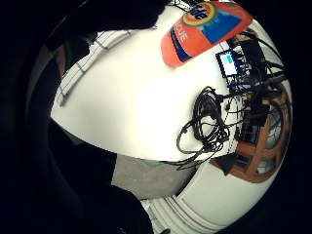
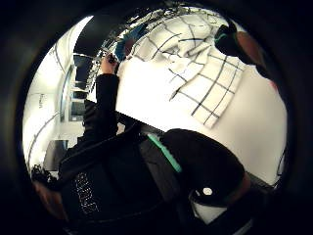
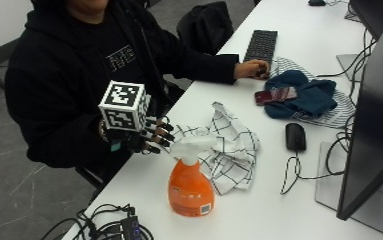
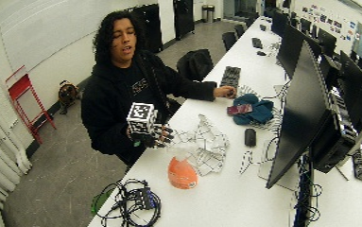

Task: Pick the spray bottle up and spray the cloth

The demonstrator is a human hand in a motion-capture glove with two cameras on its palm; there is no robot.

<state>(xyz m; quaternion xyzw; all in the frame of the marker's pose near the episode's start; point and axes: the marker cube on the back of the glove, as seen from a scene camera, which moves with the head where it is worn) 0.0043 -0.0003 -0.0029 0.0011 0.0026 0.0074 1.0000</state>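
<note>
Hovering at the near edge of the white table, the gloved right hand holds nothing; its black fingers are spread and only slightly bent, pointing toward the cloth and apart from the bottle. Just to its right stands the spray bottle, upright on the tabletop: a squat orange plastic body with a printed label, a narrow neck and a white trigger head. In the little-finger palm view the same bottle shows its smooth orange side with a blue and white label. Behind and beside the bottle lies the cloth, a thin white fabric with a dark grid pattern, crumpled into soft folds; the trigger head overlaps its near edge. Farther right, a black mouse with a rounded glossy shell rests on the table. Beyond it sits a bundled dark blue garment with a small reddish flat object on top, and the person's bare hand rests by a black keyboard. A dark monitor stands at the far right.
</note>
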